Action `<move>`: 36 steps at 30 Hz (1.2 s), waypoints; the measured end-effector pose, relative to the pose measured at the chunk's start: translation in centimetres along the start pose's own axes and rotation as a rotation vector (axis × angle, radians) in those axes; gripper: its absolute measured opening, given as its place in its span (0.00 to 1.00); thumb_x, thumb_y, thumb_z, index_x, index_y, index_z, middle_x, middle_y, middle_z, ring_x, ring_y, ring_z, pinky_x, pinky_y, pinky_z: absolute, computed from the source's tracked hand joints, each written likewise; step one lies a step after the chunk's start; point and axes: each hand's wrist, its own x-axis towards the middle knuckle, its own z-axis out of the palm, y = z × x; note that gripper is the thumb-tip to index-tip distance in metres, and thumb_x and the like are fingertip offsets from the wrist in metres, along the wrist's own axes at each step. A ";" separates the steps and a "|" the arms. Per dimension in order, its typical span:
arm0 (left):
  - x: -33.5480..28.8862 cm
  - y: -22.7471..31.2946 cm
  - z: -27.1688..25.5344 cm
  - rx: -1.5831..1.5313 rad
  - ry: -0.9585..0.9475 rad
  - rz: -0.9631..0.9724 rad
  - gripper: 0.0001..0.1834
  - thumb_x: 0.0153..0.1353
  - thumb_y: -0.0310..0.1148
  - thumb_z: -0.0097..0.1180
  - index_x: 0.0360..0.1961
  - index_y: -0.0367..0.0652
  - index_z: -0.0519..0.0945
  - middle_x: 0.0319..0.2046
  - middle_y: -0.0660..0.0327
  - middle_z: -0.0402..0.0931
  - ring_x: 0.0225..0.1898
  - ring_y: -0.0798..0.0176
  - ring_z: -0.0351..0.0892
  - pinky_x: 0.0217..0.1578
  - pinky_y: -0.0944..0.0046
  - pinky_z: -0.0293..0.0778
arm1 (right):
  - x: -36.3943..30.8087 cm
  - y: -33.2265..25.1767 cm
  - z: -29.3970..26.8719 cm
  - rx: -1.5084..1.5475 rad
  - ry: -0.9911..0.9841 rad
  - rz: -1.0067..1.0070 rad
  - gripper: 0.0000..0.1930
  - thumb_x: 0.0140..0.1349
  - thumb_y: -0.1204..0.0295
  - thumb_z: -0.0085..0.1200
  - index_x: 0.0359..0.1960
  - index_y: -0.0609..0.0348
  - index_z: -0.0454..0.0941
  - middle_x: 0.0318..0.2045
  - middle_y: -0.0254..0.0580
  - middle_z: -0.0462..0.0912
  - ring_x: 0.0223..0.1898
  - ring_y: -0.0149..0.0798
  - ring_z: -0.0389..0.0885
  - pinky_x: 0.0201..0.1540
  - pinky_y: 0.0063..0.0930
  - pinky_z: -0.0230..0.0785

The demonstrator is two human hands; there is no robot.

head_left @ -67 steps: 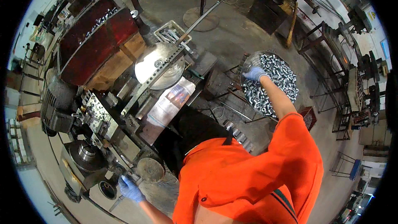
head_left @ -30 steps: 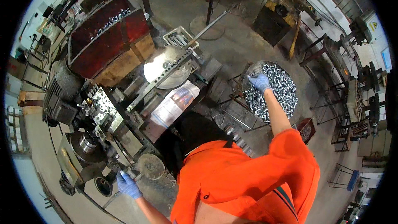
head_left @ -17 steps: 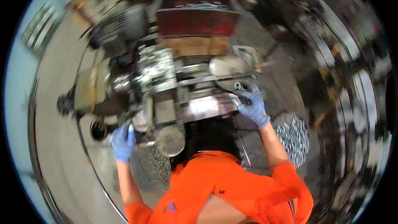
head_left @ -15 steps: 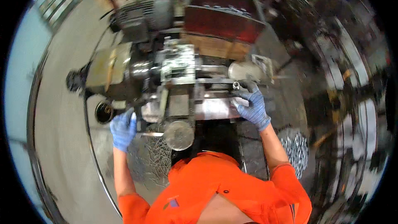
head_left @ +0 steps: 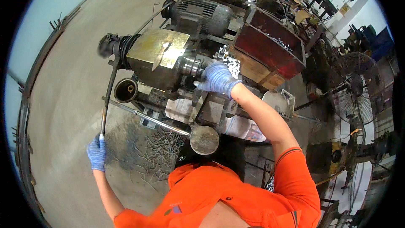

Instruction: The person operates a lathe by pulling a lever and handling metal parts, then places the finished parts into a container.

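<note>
Operator at lathe, both hands engaged.
The lathe [head_left: 168, 59] lay ahead; the left hand [head_left: 97, 153] was closed round a long lever [head_left: 108, 97] running upward; the right hand [head_left: 218, 78], fingers curled, pressed at the chuck [head_left: 192, 65], contents indiscernible.

Bright even daylight, sharp centre, fisheye bending, dark rim.

Both the left hand [head_left: 97, 152] and right hand [head_left: 218, 78] wear blue knitted cloth gloves, the long lever [head_left: 108, 97] is dark matt metal, the machine's housing [head_left: 157, 57] is dull brassy metal, scuffed and greasy, above a rough concrete floor [head_left: 67, 101] strewn with thin metal swarf [head_left: 156, 152]
</note>
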 end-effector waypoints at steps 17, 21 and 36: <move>0.0 0.9 1.1 0.137 -0.043 -0.063 0.23 0.55 0.51 0.52 0.43 0.44 0.77 0.25 0.49 0.77 0.29 0.46 0.78 0.32 0.51 0.71 | 1.9 0.6 1.8 0.120 0.063 -0.011 0.29 0.44 0.50 0.58 0.38 0.65 0.76 0.39 0.59 0.75 0.42 0.56 0.73 0.49 0.40 0.64; 0.0 0.6 1.6 0.176 -0.031 -0.074 0.23 0.54 0.52 0.51 0.43 0.47 0.77 0.27 0.50 0.78 0.31 0.47 0.78 0.34 0.51 0.71 | 2.1 1.1 2.0 0.099 -0.026 -0.028 0.26 0.47 0.48 0.53 0.32 0.62 0.80 0.31 0.57 0.78 0.36 0.55 0.75 0.50 0.39 0.63; -3.8 -1.2 -0.5 0.298 -0.161 -0.146 0.22 0.54 0.52 0.52 0.37 0.44 0.76 0.27 0.49 0.77 0.31 0.46 0.77 0.34 0.50 0.71 | 3.4 0.5 2.0 0.126 -0.071 -0.001 0.29 0.45 0.45 0.55 0.28 0.65 0.79 0.27 0.58 0.79 0.31 0.53 0.78 0.39 0.38 0.70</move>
